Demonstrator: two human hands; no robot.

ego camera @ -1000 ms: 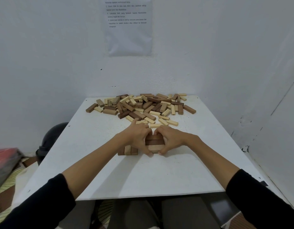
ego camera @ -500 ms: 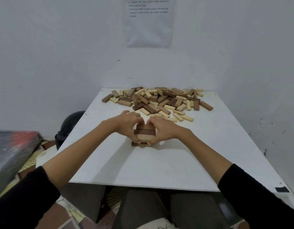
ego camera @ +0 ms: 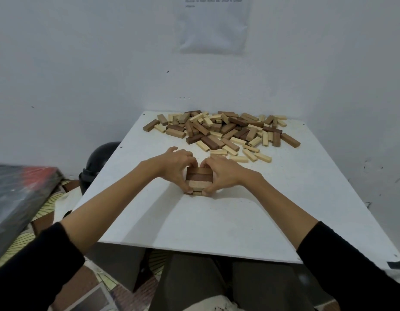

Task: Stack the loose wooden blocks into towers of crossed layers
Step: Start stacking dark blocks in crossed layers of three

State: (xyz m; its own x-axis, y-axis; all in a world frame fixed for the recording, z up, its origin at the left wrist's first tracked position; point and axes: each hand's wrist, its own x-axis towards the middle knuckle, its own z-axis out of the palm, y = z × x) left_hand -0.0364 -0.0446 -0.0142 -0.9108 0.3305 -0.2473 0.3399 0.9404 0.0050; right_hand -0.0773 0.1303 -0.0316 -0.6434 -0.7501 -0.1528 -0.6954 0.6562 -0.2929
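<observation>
Two hands, left (ego camera: 175,168) and right (ego camera: 223,173), each grip cupped against the small block stack (ego camera: 199,178); wall notice (ego camera: 213,23) unreadable.

Counted one white table (ego camera: 217,221). Counted two hands, a left hand (ego camera: 176,167) and a right hand (ego camera: 223,173), and two black sleeves, one on the left (ego camera: 32,265) and one on the right (ego camera: 351,272). Found a single tower (ego camera: 199,178) between the hands: made out two layers, with three blocks in the top one, two pale and one dark; could not count the lower layer, mostly hidden. Found one loose pile (ego camera: 221,131) at the far side, several dozen blocks in pale, mid-brown and dark wood, too overlapped for an exact tally. Noted one paper sheet (ego camera: 212,25) on the wall and one black helmet (ego camera: 98,160).
</observation>
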